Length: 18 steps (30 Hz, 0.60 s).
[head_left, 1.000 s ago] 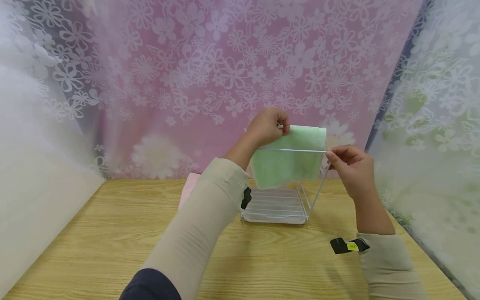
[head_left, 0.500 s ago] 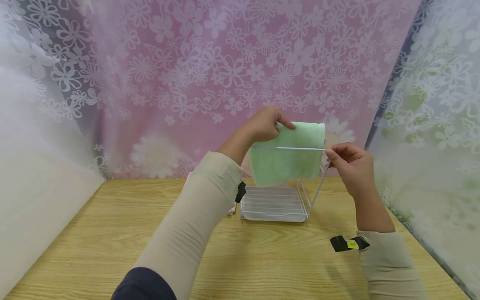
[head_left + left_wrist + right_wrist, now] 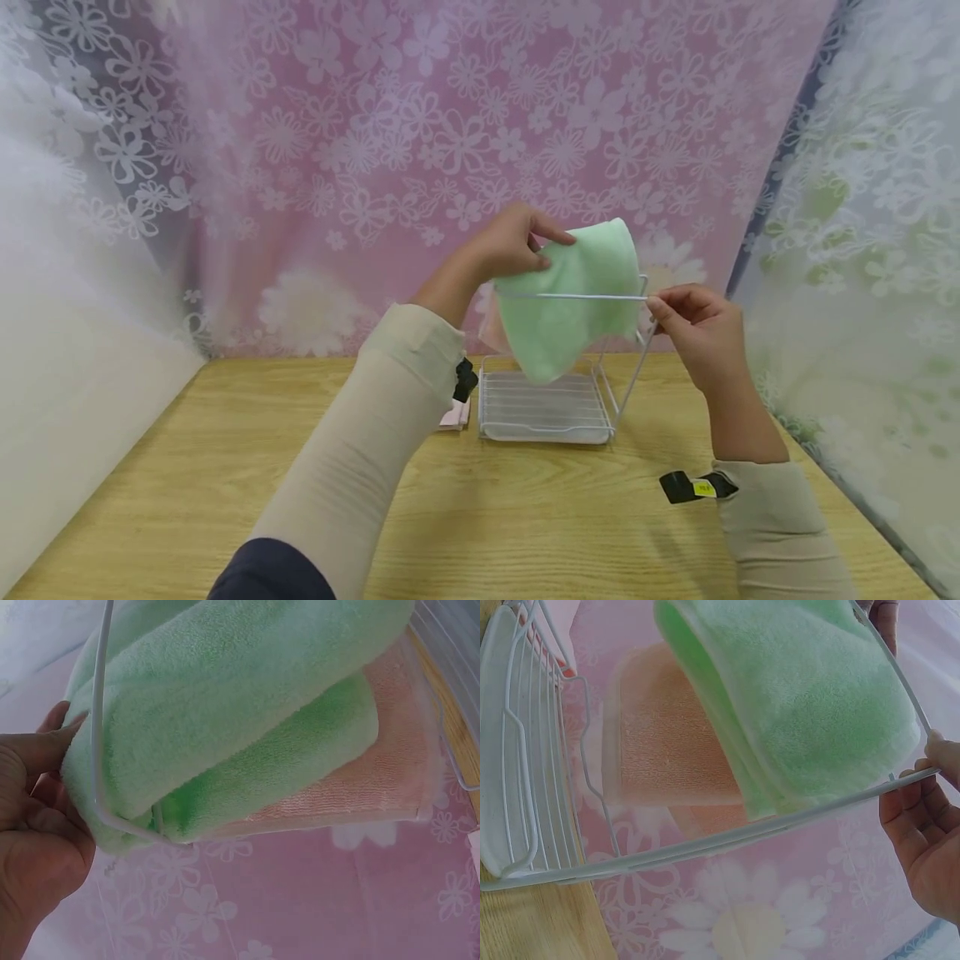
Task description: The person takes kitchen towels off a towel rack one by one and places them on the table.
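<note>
A soft green towel (image 3: 592, 262) droops slantwise across the upper bars of a white wire rack (image 3: 600, 297), its lower corner hanging above the shelf. My left hand (image 3: 510, 243) pinches the towel's upper left edge between thumb and fingers. At the rack's upper right corner, my right hand (image 3: 697, 333) grips the wire between thumb and fingertips. Behind the green towel hangs a peach towel (image 3: 667, 735), partly hidden by it. The left wrist view shows the green towel (image 3: 225, 705) in loose folds, with a rack wire running past my fingers.
The rack's low wire shelf (image 3: 547, 408) has a white tray beneath it, on the wooden table (image 3: 570, 517). Folded pink cloth (image 3: 454, 417) lies left of the rack, partly behind my left sleeve. A pink floral curtain (image 3: 375, 167) hangs behind.
My left hand has shifted left and slightly up, pulling the green towel from a level hang to a slant. More of the peach towel shows. My right hand keeps its grip.
</note>
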Available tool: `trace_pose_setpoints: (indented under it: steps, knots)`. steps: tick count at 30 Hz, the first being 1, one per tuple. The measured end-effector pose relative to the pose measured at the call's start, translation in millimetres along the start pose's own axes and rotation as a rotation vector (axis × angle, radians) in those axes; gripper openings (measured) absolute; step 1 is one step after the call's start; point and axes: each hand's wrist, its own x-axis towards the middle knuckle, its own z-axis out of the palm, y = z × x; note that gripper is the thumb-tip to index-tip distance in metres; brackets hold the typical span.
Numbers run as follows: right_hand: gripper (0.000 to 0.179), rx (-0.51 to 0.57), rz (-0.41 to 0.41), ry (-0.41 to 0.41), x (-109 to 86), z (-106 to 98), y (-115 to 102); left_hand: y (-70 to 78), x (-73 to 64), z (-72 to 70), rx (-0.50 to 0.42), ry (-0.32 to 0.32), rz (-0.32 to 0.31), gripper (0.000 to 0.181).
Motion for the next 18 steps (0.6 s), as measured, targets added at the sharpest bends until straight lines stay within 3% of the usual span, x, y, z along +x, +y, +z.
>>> trace_pose_setpoints:
  steps: [13, 18]
  knots:
    - [0.014, -0.024, -0.028, -0.016, 0.3, -2.6, 2.2, -5.7, -7.5, 1.5, -0.141, 0.065, -0.058, 0.039]
    - [0.015, -0.044, -0.016, 0.004, -0.4, -0.4, 1.5, -6.0, -9.5, 2.1, -0.141, 0.095, -0.057, 0.040]
